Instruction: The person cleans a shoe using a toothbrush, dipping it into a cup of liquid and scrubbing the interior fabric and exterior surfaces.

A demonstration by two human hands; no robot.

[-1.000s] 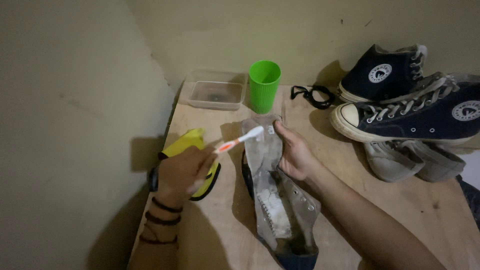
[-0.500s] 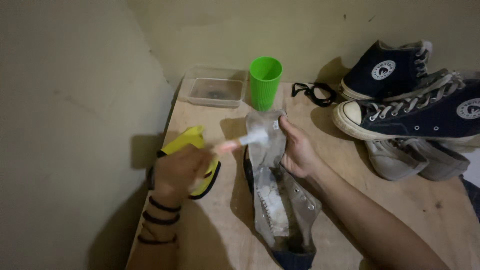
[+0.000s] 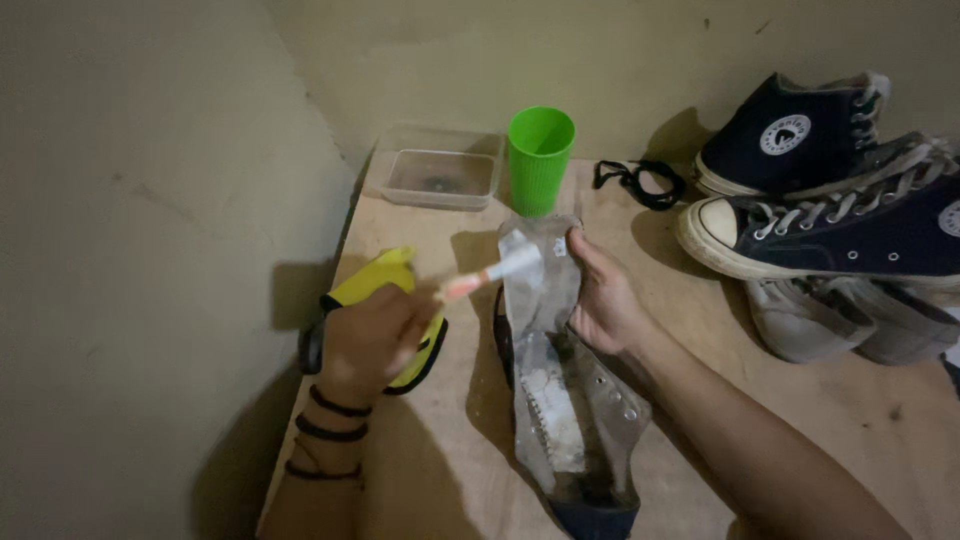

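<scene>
Compared with a moment ago, the toothbrush sits lower and reaches further across the toe end of the shoe, and its head is blurred, so it reads as a scrubbing stroke under way on the grey sole side rather than a pause.

The left hand has its grip closed around the orange handle of the toothbrush, bristle end pointing away toward the right hand. The right hand has its grip wrapped around the toe end of the shoe, fingers curled over the far edge, holding it tilted up off the tabletop. The shoe runs from that grip back toward the person, dark fabric at the near end, white patches along the sole.

Just beside the left grip, underneath it, lies a yellow brush. Beyond both grips stand a green cup and a clear plastic tray, near each other. Right of the right grip lie dark high-top sneakers, a black lace and a grey shoe.
</scene>
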